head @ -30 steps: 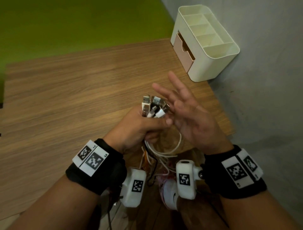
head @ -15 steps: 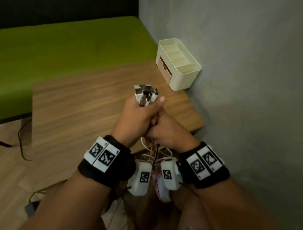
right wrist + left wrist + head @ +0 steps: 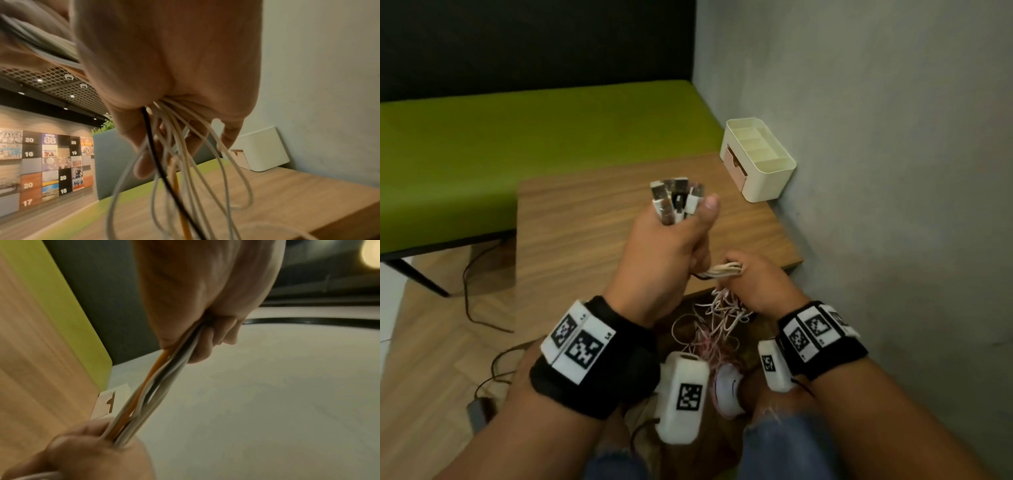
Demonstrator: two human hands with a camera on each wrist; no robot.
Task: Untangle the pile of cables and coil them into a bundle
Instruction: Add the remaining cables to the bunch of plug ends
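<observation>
— Cables (image 3: pixel 722 270): what changed?

— A second ago the right hand (image 3: pixel 755 286) was spread beside the plugs (image 3: pixel 677 202); now it's fisted round the strands, apart from the left hand (image 3: pixel 664 255), which clamps the plug ends above the wooden table (image 3: pixel 592 219).

— Meaning?

— Probably combing them straight before coiling. Thin, smooth cords, mostly white, one orange, one black; loose loops dangle below.

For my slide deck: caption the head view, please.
Left hand grips the cables below their plugs; right hand holds them lower.

Dim warm indoor light; wrist views motion-blurred, edges bowed by wide-angle.
</observation>
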